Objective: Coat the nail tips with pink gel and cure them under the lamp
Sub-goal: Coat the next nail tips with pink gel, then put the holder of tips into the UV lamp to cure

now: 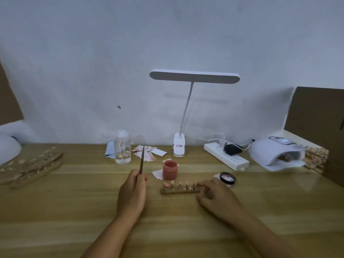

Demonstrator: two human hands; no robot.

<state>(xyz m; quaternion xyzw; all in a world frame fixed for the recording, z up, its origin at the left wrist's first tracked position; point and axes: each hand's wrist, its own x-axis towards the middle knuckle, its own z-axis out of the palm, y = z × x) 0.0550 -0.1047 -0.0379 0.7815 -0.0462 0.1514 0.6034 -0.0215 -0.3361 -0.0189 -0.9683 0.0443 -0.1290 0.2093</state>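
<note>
A small wooden holder (179, 191) with several nail tips (179, 184) on metal pegs lies on the table in front of me. My right hand (216, 196) grips its right end with thumb and fingers. My left hand (132, 192) holds a thin dark brush (142, 159) upright, to the left of the holder. An open jar of pink gel (169, 170) stands just behind the holder. Its black lid (227, 178) lies to the right. The white curing lamp (275, 152) sits at the far right with something inside its opening.
A white desk lamp (194, 77) clips at the table's back. A clear bottle (122, 147), stained paper scraps (147, 152) and a power strip (226, 156) lie along the back. More wooden nail holders (31, 168) rest at the left. A cardboard box (316, 127) stands at right.
</note>
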